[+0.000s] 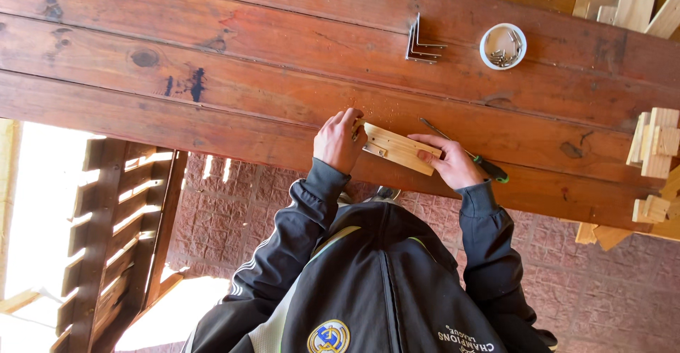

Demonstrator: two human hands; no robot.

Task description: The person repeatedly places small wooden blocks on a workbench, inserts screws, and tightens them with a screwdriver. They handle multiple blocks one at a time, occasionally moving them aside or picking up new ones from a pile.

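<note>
Both hands on a small pale rectangular wooden block (397,148) lying at the near edge of the dark reddish-brown plank workbench (212,76). Left hand (338,140) closed around the block's left end, right hand (450,160) pressing its right end, fingers on top. Green-handled screwdriver (467,153) lies on the bench just behind the right hand. Stack of metal L-brackets (421,45) and white round cup of screws (502,46) toward the far edge. Pale wood offcuts (655,140) at the right edge.
</note>
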